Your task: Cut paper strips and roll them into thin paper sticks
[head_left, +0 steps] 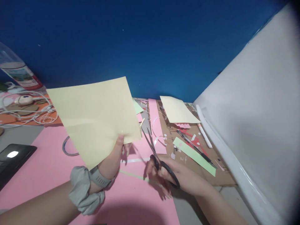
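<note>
A large pale yellow sheet of paper (93, 115) is pinched at its lower right edge by my left hand (117, 153), thumb in front and fingers behind. My right hand (164, 175) grips black-handled scissors (154, 148), with thumb and fingers at the loops. The blades point up and away, slightly parted, just right of the sheet and apart from it. Under both hands lies a big pink sheet (133, 200). A narrow white strip (136, 160) and a thin green strip (133, 175) rest on it between my hands.
Brown cardboard (187, 167) at the right bears a green paper strip (194, 156), a pen (197, 148), paper scraps and another yellow sheet (179, 111). A dark phone (16, 162), white cables (44, 112) and a bottle (21, 73) stand or lie left. A blue wall (145, 47) rises behind.
</note>
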Tool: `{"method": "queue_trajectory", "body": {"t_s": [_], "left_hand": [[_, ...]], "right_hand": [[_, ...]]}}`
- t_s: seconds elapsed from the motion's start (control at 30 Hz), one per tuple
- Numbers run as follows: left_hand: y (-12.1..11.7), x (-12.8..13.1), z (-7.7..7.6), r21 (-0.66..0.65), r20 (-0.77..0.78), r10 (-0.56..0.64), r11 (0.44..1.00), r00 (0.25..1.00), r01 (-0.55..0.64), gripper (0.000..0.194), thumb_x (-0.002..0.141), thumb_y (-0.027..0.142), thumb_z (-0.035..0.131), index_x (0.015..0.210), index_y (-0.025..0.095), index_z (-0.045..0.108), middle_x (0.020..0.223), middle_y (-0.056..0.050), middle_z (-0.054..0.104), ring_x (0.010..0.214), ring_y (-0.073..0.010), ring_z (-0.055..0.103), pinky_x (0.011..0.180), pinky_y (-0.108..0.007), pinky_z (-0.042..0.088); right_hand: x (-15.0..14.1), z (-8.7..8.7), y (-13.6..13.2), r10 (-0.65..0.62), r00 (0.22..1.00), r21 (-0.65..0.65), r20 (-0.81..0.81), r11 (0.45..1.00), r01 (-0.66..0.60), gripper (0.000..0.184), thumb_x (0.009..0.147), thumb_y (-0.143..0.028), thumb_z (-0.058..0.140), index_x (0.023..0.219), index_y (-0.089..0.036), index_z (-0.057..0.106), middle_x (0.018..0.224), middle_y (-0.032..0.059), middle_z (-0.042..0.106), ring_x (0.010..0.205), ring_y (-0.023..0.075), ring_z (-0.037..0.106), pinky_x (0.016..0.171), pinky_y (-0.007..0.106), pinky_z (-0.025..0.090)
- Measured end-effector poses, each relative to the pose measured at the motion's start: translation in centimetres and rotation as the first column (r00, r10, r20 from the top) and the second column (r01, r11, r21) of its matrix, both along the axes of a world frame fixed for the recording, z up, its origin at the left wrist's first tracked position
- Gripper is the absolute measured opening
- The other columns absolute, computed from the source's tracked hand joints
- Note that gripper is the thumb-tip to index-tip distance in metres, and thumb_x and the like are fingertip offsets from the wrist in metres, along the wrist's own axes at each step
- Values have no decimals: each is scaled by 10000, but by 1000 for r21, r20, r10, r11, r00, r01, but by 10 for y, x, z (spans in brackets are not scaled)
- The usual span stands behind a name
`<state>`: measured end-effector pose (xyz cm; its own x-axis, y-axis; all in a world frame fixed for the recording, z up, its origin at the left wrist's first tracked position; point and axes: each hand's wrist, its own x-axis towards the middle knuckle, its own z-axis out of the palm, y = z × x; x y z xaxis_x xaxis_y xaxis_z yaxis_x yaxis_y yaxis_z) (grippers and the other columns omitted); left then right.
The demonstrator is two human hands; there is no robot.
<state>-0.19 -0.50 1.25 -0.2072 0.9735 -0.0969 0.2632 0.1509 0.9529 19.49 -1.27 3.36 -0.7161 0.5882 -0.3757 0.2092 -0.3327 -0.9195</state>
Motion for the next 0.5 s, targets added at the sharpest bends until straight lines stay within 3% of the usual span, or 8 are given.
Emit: {"method": "queue_trajectory", "body": {"t_s": [0.13,0.37,0.5], "left_hand": [[0,-1,2,42,76,-9,999,997,6,531,878,438,337,390,247,422,443,1,447,486,-176,468,652,-327,421],[0,-2,1,62,85,-59,997,995,54,561,888,440,317,374,243,426,435,-6,453,489,-178,476,678,-331,416],[0,-2,2,54,65,-28,998,997,25,580,892,484,296,378,237,398,420,10,418,456,-154,449,647,-313,413]], "right_hand": [[-2,-2,-1,3,1000,-19,15,1000,-3,466,799,-630,456,838,-166,451,630,-12,510,452,91,492,427,202,381],[-4,-6,-1,7,999,-16,-38,1000,-8,454,825,-605,439,863,-153,454,593,-23,495,436,85,479,413,193,369],[-3,-4,-1,10,1000,-11,-24,1000,-10,442,836,-591,436,884,-152,462,604,-16,504,442,89,483,405,192,351]]}}
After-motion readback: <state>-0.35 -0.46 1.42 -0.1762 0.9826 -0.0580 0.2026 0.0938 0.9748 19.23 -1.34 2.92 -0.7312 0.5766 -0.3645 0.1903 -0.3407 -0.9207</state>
